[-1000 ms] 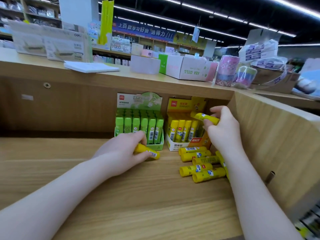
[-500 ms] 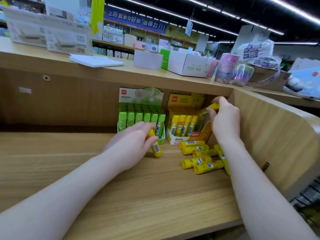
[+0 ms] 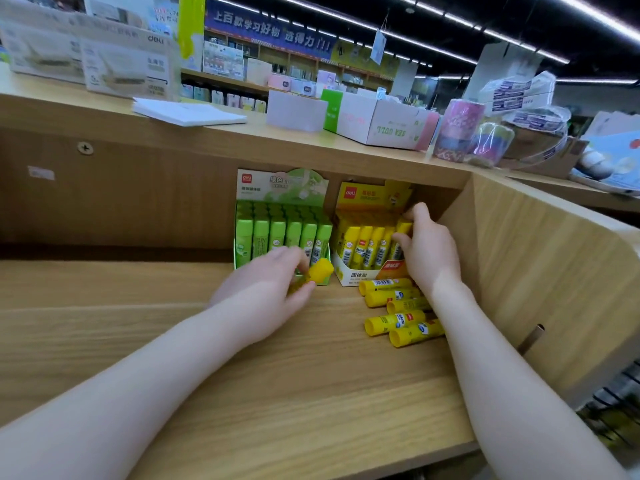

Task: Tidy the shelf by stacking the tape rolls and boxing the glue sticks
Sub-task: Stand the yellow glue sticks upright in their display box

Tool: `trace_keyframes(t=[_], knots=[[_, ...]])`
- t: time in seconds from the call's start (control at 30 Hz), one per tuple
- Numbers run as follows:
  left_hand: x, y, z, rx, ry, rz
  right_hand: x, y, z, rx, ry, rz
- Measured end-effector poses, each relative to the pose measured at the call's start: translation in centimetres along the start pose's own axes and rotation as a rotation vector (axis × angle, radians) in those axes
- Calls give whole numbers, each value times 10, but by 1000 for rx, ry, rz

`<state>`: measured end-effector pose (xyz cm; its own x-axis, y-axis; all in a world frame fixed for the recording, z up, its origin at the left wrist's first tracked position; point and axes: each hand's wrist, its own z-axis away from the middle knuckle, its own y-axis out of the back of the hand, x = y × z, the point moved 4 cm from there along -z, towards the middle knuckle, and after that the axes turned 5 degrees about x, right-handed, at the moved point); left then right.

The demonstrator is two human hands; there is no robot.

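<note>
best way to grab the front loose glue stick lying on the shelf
Pinch the front glue stick across its round barrel near the middle, coming from above. It lies flat on the shelf, cap toward the left, with another stick close behind, so its ends are harder to reach.

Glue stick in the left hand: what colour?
Yellow: the glue stick gripped by the left hand shows its yellow cap end in the head view.

shelf [image 3: 173, 341]: wooden | green box [image 3: 282, 233] stood at back | yellow box [image 3: 363, 244] set just right of green box | loose glue sticks [image 3: 398, 306] laid before yellow box
</note>
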<state>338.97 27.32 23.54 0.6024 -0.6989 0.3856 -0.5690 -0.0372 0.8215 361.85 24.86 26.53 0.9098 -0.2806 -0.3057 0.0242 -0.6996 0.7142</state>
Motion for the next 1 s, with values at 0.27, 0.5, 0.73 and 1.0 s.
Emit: trace_keyframes(t=[0.27, 0.5, 0.73, 1.0], knots=[[-1, -21, 3, -197, -14, -130, 1, -2, 2, 11, 95, 198], [7, -24, 5, -254, -74, -216, -2, 13, 2, -96, 139, 358], [13, -20, 12, -251, -76, -192, -2, 14, -1, -204, 136, 343], [12, -22, 8, -200, -12, -127, 3, 5, 12, -114, 196, 351]])
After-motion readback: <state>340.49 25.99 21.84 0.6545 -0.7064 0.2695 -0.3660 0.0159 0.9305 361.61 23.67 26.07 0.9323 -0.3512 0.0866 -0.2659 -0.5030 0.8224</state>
